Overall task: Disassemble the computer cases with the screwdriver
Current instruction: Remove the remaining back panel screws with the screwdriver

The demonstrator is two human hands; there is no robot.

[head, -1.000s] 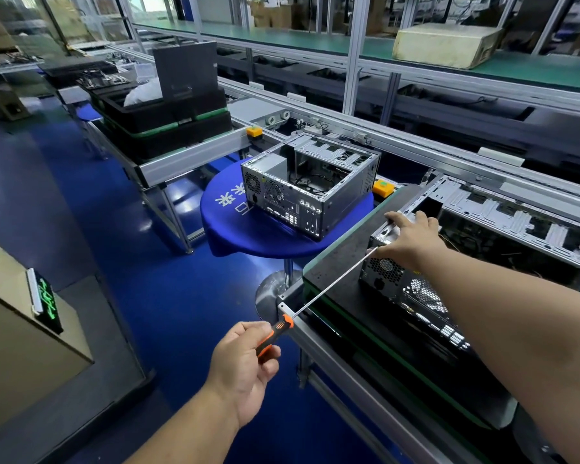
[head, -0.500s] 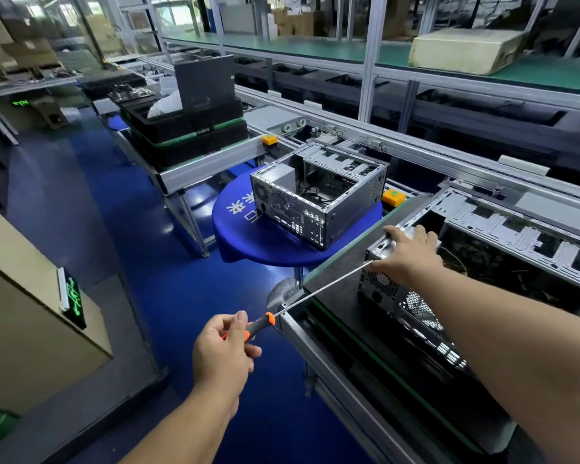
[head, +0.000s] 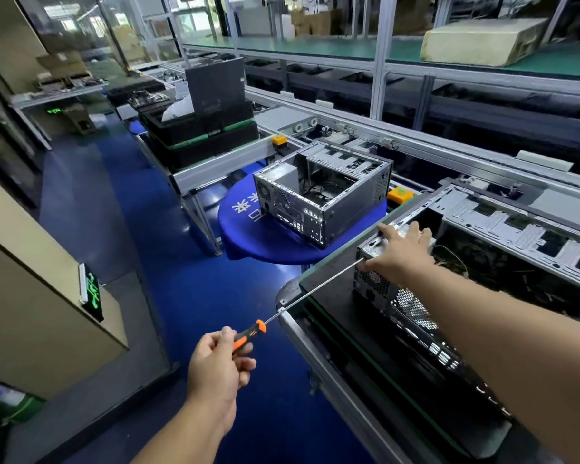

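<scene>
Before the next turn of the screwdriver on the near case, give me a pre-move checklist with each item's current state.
1. Left hand grips the screwdriver handle: ok.
2. Shaft runs unobstructed to the rear corner of the near computer case: ok.
3. Tip seated in a screw head: cannot tell, the right hand covers it.
4. Right hand steadies the case's top corner: ok.
5. Case rests flat on the black workbench: ok.
6. Second computer case on the blue round table stands apart from the tool: ok.
</scene>
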